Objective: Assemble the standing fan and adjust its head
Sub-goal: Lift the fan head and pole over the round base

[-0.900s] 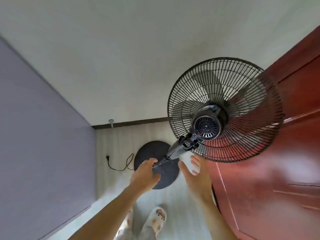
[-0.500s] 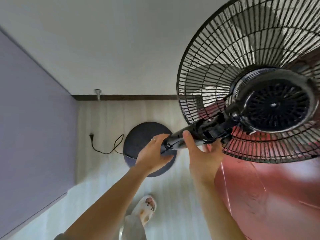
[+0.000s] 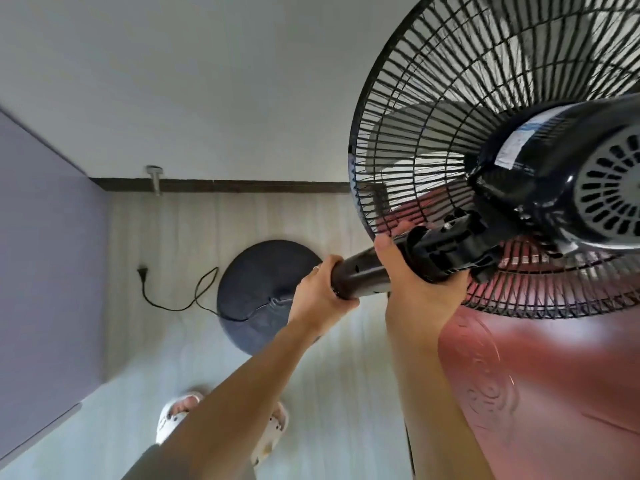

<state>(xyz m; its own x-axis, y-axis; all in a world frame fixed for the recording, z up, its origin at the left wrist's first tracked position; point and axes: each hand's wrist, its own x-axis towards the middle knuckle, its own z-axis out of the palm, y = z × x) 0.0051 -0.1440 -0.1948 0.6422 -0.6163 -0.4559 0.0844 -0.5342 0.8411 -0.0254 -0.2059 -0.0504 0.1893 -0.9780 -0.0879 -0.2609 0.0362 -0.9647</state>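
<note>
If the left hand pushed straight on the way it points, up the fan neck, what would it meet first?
The right hand, gripping the same fan neck just beyond the left hand; a bare stretch lies between them, though depth is unclear.

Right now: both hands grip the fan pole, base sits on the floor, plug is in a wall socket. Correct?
No. The head view shows the plug lying loose on the floor, in no socket. The rest holds: left hand and right hand grip the fan pole, base on the floor.
</note>
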